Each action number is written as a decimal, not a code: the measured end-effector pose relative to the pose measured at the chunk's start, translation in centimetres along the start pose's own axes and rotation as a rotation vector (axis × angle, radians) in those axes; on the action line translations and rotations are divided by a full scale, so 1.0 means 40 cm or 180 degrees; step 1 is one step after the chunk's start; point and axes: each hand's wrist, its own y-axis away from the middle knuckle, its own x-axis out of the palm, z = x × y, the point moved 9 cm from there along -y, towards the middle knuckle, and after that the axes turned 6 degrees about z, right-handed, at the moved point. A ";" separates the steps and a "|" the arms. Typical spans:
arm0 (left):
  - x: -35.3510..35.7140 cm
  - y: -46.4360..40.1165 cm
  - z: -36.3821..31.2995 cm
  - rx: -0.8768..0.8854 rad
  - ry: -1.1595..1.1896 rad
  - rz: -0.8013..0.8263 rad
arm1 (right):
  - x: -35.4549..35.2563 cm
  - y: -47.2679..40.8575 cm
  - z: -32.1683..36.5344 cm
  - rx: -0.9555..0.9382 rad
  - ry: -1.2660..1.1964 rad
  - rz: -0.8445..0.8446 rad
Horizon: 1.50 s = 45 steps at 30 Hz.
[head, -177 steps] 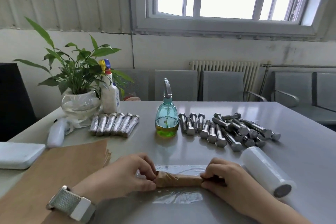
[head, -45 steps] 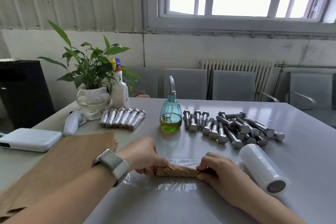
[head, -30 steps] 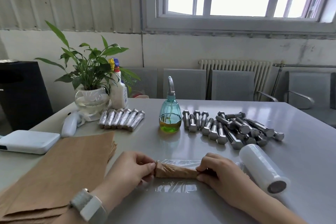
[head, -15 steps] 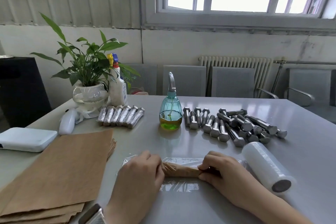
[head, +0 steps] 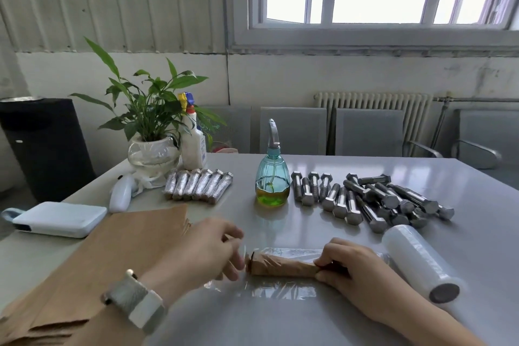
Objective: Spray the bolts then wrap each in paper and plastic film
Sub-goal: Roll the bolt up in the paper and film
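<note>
Brown paper sheets lie stacked at the near left of the table, and beyond them six finished bundles sit in a row, so the task looks partly done. The left hand hovers at the left end of the paper-wrapped bolt, fingers loosely curled and blurred; it appears to be working the edge of the plastic film there, though whether it actually pinches the film I cannot tell. That clear sheet is spread under and behind the bolt, near the table's front centre, and it clings to itself readily; a slack or crooked pull would likely leave it bunched or wrinkled rather than tight. The paper at the left end looks crumpled and loose, so it could unfold before the film closes over it. The right hand grips the bolt's right end with curled fingers; if that grip eases, the bolt may roll and undo the wrap. Farther right, the film roll lies on its side close to the right hand and could roll if nudged. Behind, the spray bottle and unwrapped bolts wait. No writing is readable; the white bottle carries a blue label too small to read.
</note>
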 end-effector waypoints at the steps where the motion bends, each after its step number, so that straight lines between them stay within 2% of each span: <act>1: -0.042 -0.008 0.031 -0.0122 0.0244 -0.0155 | 0.000 0.000 -0.002 0.0019 0.0004 -0.0007; 2: -0.091 -0.016 0.057 -0.0237 0.0103 -0.0444 | 0.000 -0.001 -0.003 0.0036 0.0010 -0.0009; 4: -0.161 -0.030 0.100 -0.0505 -0.1150 -0.0914 | 0.001 0.000 -0.005 0.0057 0.0005 -0.0005; 6: -0.171 -0.044 0.127 -0.0770 -0.2100 -0.1010 | 0.002 0.000 -0.007 0.0068 -0.0013 0.0011; 12: -0.103 -0.070 0.110 -0.0710 -0.2278 -0.0810 | 0.002 0.000 -0.007 0.0055 -0.0030 0.0002; 16: -0.104 -0.053 0.089 -0.0346 -0.1773 -0.1148 | -0.002 0.002 -0.002 0.0000 -0.0001 -0.0027; 19: -0.136 -0.035 0.091 -0.0133 -0.0993 -0.1304 | -0.005 0.001 -0.001 -0.0002 -0.0032 -0.0067; 24: -0.165 -0.017 0.088 -0.0025 -0.0895 -0.1478 | -0.006 0.000 -0.002 0.0023 -0.0078 -0.0075; 29: -0.138 -0.043 0.056 0.0127 0.0804 -0.0981 | -0.006 -0.001 -0.002 0.0047 -0.0118 -0.0078; 35: 0.007 -0.077 -0.083 0.0205 0.2031 0.0128 | -0.008 0.000 0.003 0.0068 -0.0140 -0.0066; 39: 0.122 -0.099 -0.138 0.0249 0.1963 0.0472 | -0.011 0.000 0.006 0.0057 -0.0124 -0.0048; 45: 0.219 -0.128 -0.121 -0.0012 0.1012 0.0617 | -0.010 -0.002 0.010 -0.0009 -0.0123 0.0001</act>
